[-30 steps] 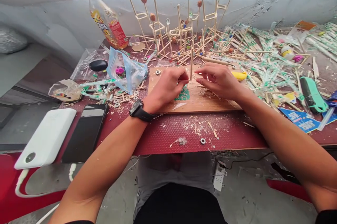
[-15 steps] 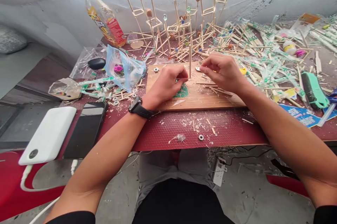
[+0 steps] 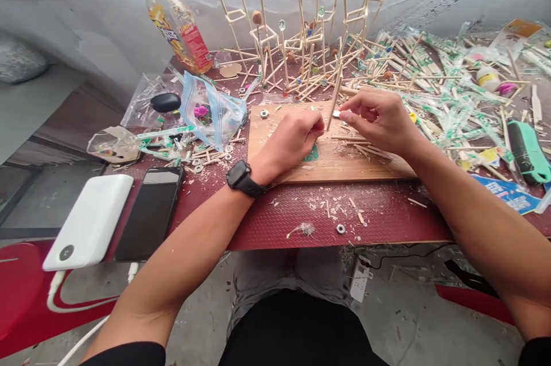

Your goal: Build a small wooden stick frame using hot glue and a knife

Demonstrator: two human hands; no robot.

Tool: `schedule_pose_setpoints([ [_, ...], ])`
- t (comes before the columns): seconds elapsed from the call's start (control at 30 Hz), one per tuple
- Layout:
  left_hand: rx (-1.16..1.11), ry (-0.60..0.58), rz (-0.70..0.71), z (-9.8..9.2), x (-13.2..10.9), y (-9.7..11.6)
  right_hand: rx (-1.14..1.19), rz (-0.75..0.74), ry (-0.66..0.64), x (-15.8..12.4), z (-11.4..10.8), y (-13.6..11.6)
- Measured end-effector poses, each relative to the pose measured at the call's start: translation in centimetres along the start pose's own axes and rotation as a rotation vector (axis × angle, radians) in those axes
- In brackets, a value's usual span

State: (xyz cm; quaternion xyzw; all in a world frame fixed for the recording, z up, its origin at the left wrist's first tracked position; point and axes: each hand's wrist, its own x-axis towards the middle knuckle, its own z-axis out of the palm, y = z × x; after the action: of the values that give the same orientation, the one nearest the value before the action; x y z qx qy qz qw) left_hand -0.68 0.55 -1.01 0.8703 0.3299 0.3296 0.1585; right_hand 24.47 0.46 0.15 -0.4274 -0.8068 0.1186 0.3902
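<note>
Wooden stick (image 3: 334,96), tilted over the wooden board (image 3: 336,170), between left hand (image 3: 297,133) and right hand (image 3: 383,119).
Lower end just beside the left fingertips; cannot tell if touching hand or board. Left fingers curled in, thumb near index; cannot tell if gripping anything. Right thumb and index bent toward the stick, tips at a small shiny piece (image 3: 336,114); cannot tell if pinched or merely touched. On the board, loose sticks (image 3: 365,150) below the right hand, green patch (image 3: 312,154) partly hidden by the left, small metal ring (image 3: 264,114) near the far left corner. Behind, upright stick frames (image 3: 301,16).
</note>
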Motion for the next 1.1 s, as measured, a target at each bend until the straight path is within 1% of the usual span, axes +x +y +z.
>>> schedule_pose_setpoints([
  [0.17,0.023,-0.004,-0.005,-0.1,-0.1,0.1,0.009,-0.021,0.004,-0.1,0.0,-0.6],
  [0.4,-0.016,0.026,-0.03,-0.7,-0.4,0.6,0.024,-0.032,-0.038,-0.5,0.3,-1.7],
  [0.6,-0.06,0.059,-0.012,-0.7,-0.5,1.1,0.032,-0.033,-0.087,-0.5,0.7,-1.9],
  [0.9,-0.097,0.09,-0.018,-0.7,-0.6,1.4,0.031,-0.05,-0.131,-0.3,0.3,-2.1],
  [1.0,-0.116,0.105,-0.012,-0.7,-0.6,1.4,0.023,-0.098,-0.133,-0.3,0.3,-2.1],
  [1.1,-0.118,0.122,0.003,-0.7,-0.6,1.4,0.02,-0.184,-0.097,-0.3,0.4,-1.7],
])
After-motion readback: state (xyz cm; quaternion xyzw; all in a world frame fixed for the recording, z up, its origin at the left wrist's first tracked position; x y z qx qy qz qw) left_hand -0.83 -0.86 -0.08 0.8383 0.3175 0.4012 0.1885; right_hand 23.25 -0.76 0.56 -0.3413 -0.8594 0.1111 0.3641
